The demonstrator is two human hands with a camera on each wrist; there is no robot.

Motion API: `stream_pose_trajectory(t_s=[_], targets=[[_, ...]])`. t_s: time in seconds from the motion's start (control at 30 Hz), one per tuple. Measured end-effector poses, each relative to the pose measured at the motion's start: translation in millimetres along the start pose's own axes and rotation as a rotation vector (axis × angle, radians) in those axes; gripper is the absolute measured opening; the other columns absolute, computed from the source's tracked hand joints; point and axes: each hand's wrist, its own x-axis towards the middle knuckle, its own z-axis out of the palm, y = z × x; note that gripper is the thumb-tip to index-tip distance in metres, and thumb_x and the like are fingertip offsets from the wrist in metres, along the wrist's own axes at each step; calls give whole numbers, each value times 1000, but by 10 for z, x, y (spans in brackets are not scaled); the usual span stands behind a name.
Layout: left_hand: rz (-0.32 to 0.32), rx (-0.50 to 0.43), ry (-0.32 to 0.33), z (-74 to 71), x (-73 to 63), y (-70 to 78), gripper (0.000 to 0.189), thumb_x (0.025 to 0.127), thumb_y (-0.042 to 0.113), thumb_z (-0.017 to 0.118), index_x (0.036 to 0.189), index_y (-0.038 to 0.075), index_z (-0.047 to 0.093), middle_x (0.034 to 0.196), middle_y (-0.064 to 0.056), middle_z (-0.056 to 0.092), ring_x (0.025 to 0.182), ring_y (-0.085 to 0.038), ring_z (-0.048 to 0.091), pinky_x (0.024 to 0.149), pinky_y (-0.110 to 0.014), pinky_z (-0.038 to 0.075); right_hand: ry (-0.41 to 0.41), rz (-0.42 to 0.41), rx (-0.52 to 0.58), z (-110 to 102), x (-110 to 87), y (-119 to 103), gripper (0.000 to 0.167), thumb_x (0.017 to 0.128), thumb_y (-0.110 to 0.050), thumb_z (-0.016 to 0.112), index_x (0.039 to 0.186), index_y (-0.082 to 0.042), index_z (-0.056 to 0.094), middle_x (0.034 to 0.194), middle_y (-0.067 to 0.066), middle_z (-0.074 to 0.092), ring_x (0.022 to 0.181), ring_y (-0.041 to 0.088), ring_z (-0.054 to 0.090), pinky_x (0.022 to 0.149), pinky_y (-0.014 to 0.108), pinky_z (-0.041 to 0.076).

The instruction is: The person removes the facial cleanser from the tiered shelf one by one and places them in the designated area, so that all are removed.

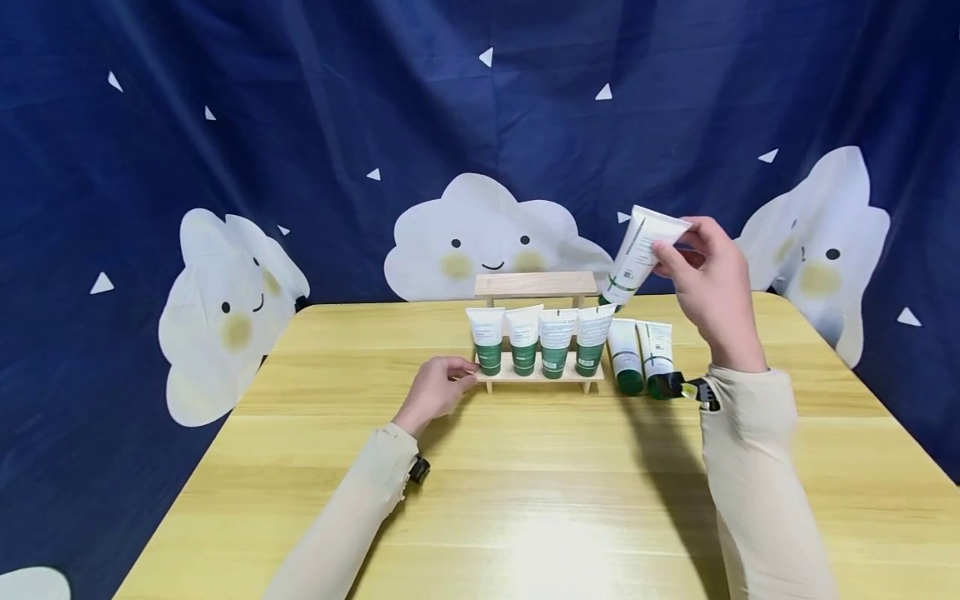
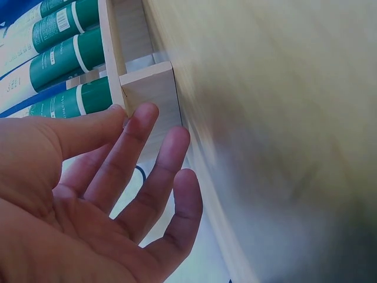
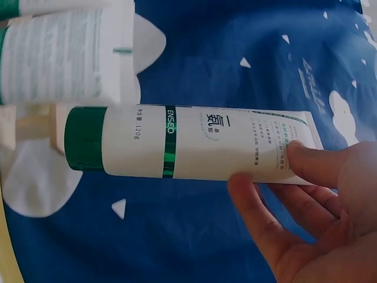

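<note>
My right hand (image 1: 712, 283) holds a white squeeze tube (image 1: 637, 254) with a dark green cap near its flat end, raised above the right side of a small two-tier wooden rack (image 1: 536, 285). In the right wrist view the thumb lies on the tube's (image 3: 194, 144) printed face, fingers beneath; the cap points left, toward the rack. At the rack's left end, my left hand (image 1: 438, 387) pinches the lower shelf (image 2: 150, 88) by its corner; the index fingertip is hidden. Several white-and-green tubes (image 1: 555, 337) stand in a row on that shelf.
Two more white tubes (image 1: 625, 354) with green caps stand just right of the rack, partly behind the right wrist strap. The rack is on a light wooden table (image 1: 450, 517). Behind the table hangs a dark blue curtain (image 1: 337, 125) with clouds.
</note>
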Motion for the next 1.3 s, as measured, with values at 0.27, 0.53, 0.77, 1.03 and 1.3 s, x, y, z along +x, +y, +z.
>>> stream_pose_trajectory(t_s=[0.27, 0.53, 0.77, 1.03, 1.3], targets=[[-2, 0, 0, -12, -17, 20, 15, 94, 12, 73, 107, 13, 79, 106, -4, 77, 92, -18, 68, 82, -36, 51, 78, 49, 0, -255, -93, 184, 20, 100, -21, 66, 118, -17, 59, 109, -10, 68, 91, -3, 65, 76, 12, 55], [-14, -6, -5, -11, -14, 27, 15, 94, 13, 73, 108, 14, 79, 106, -3, 76, 93, -18, 67, 81, -35, 50, 61, 107, -49, -516, -103, 329, 16, 101, -23, 64, 115, -22, 57, 105, -19, 64, 87, -5, 63, 75, 10, 54], [-4, -6, 4, -1, -12, 18, 14, 94, 12, 73, 106, 14, 79, 105, -3, 76, 92, -18, 67, 80, -34, 50, -18, 133, -55, -663, -88, 558, 20, 103, -17, 60, 121, -17, 51, 93, -27, 58, 85, -8, 59, 71, 11, 55], [5, -13, 2, -3, -17, 8, 14, 94, 12, 73, 107, 13, 79, 104, -4, 77, 92, -19, 68, 80, -35, 51, -185, 204, -99, -681, -32, 965, 52, 106, -18, 52, 149, 5, 35, 107, -2, 57, 82, -8, 57, 71, 17, 57], [6, -13, 1, -7, -32, 25, 14, 95, 13, 72, 107, 13, 79, 103, -3, 76, 91, -18, 67, 79, -35, 51, -299, 293, -105, -712, -39, 1373, 58, 108, -19, 46, 152, 13, 25, 107, 9, 58, 80, -5, 57, 73, 22, 59]])
